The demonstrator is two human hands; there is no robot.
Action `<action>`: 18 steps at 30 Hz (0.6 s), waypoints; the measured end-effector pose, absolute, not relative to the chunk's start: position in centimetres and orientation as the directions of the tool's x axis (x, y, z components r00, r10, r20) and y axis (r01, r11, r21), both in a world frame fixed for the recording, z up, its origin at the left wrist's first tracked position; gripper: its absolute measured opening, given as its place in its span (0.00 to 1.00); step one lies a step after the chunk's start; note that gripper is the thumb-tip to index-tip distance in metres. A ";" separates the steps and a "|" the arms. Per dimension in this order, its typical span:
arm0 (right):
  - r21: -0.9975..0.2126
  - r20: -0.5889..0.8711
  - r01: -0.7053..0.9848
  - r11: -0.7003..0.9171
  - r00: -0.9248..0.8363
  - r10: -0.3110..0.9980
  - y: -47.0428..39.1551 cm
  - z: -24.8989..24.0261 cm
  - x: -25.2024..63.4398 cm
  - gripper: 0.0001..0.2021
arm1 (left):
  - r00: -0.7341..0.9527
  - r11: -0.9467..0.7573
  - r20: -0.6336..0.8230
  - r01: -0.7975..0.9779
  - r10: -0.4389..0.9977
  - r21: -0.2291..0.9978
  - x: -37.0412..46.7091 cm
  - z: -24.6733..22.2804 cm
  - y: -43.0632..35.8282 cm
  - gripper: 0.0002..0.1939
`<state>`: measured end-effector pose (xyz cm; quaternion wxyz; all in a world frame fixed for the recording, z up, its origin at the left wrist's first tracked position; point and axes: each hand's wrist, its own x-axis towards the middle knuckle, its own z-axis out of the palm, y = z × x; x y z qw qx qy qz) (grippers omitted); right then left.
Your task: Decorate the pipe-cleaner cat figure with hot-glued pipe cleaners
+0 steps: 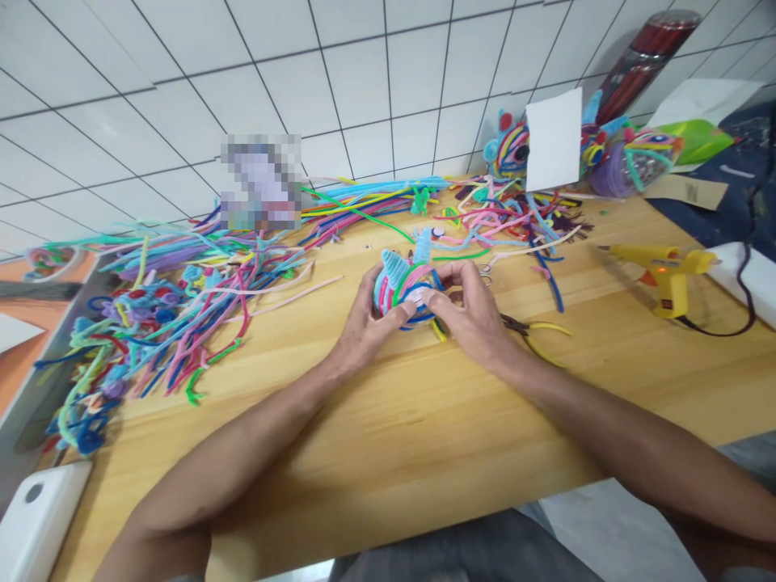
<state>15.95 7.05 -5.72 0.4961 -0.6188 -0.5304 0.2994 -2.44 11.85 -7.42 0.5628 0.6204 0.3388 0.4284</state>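
Between my two hands is a round pipe-cleaner figure with light-blue pointed ears and coiled pink, green and blue bands. My left hand wraps its left side, the thumb pressed on the front. From the right, my right hand holds it too, its thumb on a pale pink patch encircled by blue. Both thumbs nearly meet there. Just beyond my right hand lie small scissors, partly hidden. Yellow-handled pliers rest beside my right wrist.
Bundles of coloured pipe cleaners spread over the left and back of the wooden table. A yellow glue gun with a cord stands at right. Finished-looking figures, a white card and a red flask are by the tiled wall.
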 end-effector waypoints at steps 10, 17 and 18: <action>-0.948 0.142 0.311 0.066 0.227 0.964 6.8 -6.0 16.1 0.14 | 0.402 -0.147 0.158 -0.059 0.902 0.987 -2.2 -7.5 11.5 0.39; -0.932 0.180 0.350 0.092 0.228 0.957 6.9 -5.9 16.4 0.19 | 0.425 -0.135 0.151 -0.068 0.893 0.988 -2.4 -7.8 11.8 0.40; -0.937 0.171 0.338 0.087 0.227 0.959 6.8 -5.8 16.5 0.20 | 0.420 -0.133 0.145 -0.057 0.896 0.989 -2.5 -7.9 11.8 0.41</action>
